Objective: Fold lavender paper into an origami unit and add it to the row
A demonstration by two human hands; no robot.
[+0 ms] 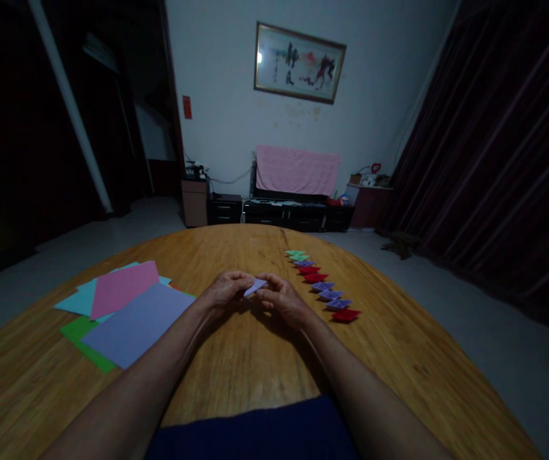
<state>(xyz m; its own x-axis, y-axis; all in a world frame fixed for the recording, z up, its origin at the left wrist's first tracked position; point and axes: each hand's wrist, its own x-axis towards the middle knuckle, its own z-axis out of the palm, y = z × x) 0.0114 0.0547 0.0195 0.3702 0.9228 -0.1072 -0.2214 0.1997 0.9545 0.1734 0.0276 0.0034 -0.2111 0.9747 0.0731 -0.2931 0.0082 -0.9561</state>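
Note:
Between my two hands is a small folded piece of lilac paper (255, 287), held just above the middle of the table. My left hand (226, 291) pinches its left side with thumb and fingers. The right side is gripped by my right hand (281, 300), its fingers curled around the edge. Part of the paper is hidden behind the fingertips. To the right of my right hand runs a row of several small folded paper boats: a red one (346, 315) nearest, then purple ones (330, 295), more red ones (315, 278), and green ones (297, 255) farthest.
Loose coloured sheets overlap left of my left arm: a lilac sheet (142, 326), a pink sheet (125, 287), a green sheet (82, 338) and light blue ones. The round wooden table (399, 370) curves away in front. Beyond it stands a low black cabinet (284, 216).

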